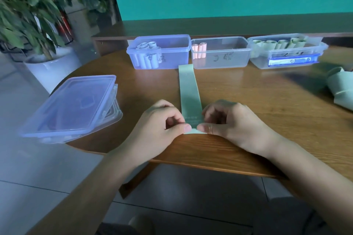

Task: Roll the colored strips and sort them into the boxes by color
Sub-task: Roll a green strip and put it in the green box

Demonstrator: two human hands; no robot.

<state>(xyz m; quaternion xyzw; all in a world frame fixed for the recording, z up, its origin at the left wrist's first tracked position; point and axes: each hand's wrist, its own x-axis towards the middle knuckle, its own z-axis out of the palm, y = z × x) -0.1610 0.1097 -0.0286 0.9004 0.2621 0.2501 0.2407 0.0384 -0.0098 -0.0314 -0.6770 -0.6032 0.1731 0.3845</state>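
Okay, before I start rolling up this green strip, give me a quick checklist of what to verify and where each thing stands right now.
1. Both hands on the near end: ok. The left hand and right hand pinch the near end of the green strip.
2. Strip flat and straight: ok. It lies stretched out on the table, pointing toward the boxes.
3. Far end free: cannot tell. It reaches right up to the purple-tinted box and the box with pink rolls; contact is unclear.
4. Destination open: ok. The box with green rolls on the right has no lid.
5. Roll started: not ok. No curl is visible yet.
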